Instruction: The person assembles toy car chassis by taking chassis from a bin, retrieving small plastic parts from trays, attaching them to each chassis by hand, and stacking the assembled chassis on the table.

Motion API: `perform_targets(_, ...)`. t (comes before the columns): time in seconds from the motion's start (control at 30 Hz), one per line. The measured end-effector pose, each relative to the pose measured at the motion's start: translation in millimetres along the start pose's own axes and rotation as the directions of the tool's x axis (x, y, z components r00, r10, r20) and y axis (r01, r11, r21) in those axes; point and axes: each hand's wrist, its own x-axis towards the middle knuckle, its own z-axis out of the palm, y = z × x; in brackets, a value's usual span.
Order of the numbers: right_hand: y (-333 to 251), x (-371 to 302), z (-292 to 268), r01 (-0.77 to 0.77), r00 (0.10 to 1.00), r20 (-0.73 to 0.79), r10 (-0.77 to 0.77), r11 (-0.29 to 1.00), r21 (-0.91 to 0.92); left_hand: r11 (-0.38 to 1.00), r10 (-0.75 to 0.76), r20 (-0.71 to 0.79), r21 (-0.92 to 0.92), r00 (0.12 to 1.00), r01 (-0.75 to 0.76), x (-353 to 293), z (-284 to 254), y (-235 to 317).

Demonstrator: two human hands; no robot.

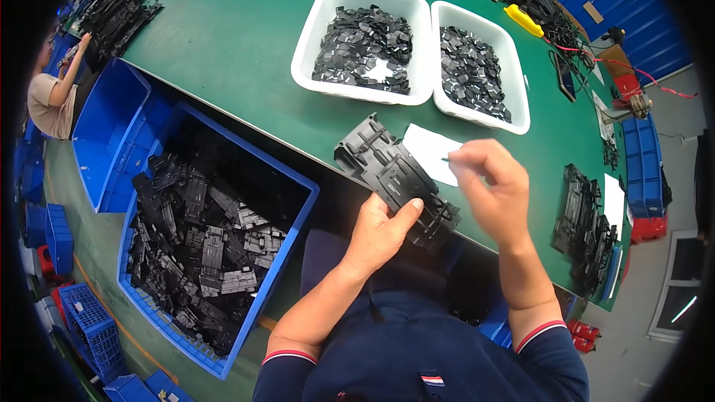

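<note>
My left hand (377, 232) grips a long black plastic housing (395, 176) by its lower part, thumb on top. The housing is tilted over the front edge of the green table, its far end reaching onto the tabletop. Just right of it, my right hand (493, 182) is raised with thumb and forefinger brought together. A tiny dark bit shows at those fingertips, too small to name. Beneath the hands lies a white sheet of paper (430, 150). Beyond them stand a left white tub (304, 67) and a right white tub (520, 108), both holding many small black plastic pieces.
A large blue bin (294, 231) full of black housings stands left of me, below the green table (231, 45). More black housings (585, 223) are stacked at right. A yellow-handled tool (523, 20) lies at the back right. A co-worker (56, 93) sits at far left.
</note>
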Motion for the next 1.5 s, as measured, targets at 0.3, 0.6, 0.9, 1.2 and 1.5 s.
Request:
perform_targets(0.3,-15,-36,33,0.480,0.870,-0.091,-0.484,0.875,-0.062,0.869,0.173,0.080,0.457,0.982,-0.190,-34,13,0)
perform_targets(0.6,-19,-52,33,0.544,0.831,-0.096,-0.548,0.837,-0.061,0.693,0.404,0.118,0.608,0.907,-0.388,-49,23,1)
perform_targets(0.9,-23,-55,31,0.553,0.826,-0.079,-0.558,0.829,-0.078,0.644,0.334,0.180,0.674,0.925,-0.363,-55,18,-1)
perform_targets(1.2,-24,-54,30,0.544,0.834,-0.052,-0.549,0.834,-0.089,0.643,0.360,0.161,0.671,0.919,-0.369,-55,19,-2)
perform_targets(1.5,-30,-53,24,0.514,0.856,-0.007,-0.517,0.853,-0.093,0.627,0.338,0.185,0.687,0.923,-0.368,-54,17,-7)
